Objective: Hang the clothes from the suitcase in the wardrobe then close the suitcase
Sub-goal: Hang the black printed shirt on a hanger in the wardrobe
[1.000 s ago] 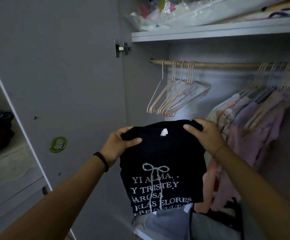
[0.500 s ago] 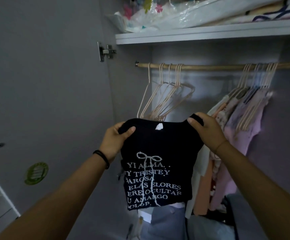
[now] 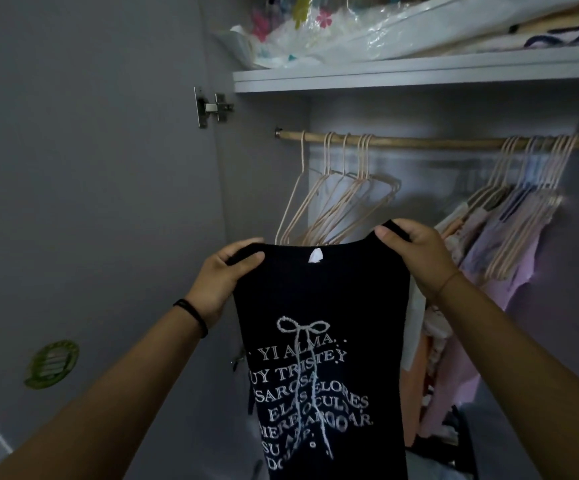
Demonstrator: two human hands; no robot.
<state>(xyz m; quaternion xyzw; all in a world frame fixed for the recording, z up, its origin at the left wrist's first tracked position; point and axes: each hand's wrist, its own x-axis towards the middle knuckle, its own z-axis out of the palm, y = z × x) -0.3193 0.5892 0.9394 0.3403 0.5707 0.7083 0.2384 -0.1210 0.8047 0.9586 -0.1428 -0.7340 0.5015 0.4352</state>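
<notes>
A black top with a white bow and white lettering hangs in front of the open wardrobe. My left hand pinches its left shoulder strap and my right hand pinches the right strap, so it hangs full length. Behind its top edge, several empty pale hangers hang on the wooden rail. The suitcase is out of view.
Pink and lilac clothes hang on hangers at the rail's right end. The open wardrobe door stands close on the left, with a green sticker. A shelf above carries plastic-wrapped bedding. Folded things lie on the wardrobe floor.
The top has unfolded and now hangs longer, with more lettering showing. Both hands have spread apart and the view has drawn closer to the rail.
</notes>
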